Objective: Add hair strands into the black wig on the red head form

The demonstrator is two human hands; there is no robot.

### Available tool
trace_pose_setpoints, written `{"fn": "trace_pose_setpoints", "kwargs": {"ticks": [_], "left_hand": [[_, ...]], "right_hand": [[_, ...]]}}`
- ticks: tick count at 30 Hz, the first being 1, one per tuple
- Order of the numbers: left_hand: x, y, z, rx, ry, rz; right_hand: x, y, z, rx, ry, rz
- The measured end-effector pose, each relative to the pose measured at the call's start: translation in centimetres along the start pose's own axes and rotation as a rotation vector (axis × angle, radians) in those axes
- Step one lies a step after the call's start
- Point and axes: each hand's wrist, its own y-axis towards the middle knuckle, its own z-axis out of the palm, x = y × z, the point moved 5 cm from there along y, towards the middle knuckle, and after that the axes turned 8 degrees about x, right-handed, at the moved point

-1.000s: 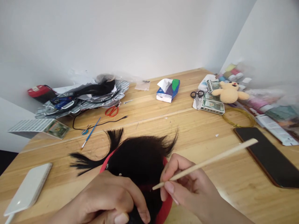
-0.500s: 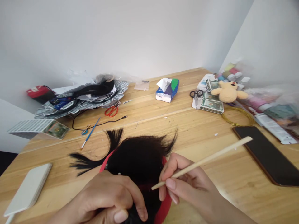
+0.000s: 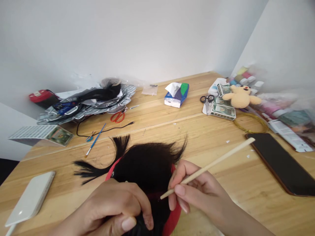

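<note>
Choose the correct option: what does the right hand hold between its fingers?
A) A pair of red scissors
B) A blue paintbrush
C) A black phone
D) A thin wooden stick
D. The right hand pinches a thin wooden stick, while the blue paintbrush and red scissors lie apart on the wooden table.

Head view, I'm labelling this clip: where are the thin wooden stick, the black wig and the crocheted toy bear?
Thin wooden stick point(image 3: 209, 167), head view, middle of its shaft.
Black wig point(image 3: 145, 164), head view, crown of the hair.
Crocheted toy bear point(image 3: 241, 98), head view, middle of its body.
</note>
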Motion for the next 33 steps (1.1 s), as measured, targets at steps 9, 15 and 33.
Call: {"fn": "trace_pose_setpoints", "kwargs": {"ticks": [9, 15, 33], "left_hand": [[-0.7, 1.0, -0.2, -0.015, 0.074, -0.027], [-0.6, 0.8, -0.1, -0.003, 0.126, -0.039], [-0.3, 0.2, 0.5, 0.060, 0.138, -0.052]], "right_hand": [[0.2, 0.1, -0.1, 0.008, -0.032, 0.006], [-0.2, 0.2, 0.0, -0.019, -0.012, -0.007], [-1.5, 0.2, -0.6, -0.071, -0.004, -0.046]]}}
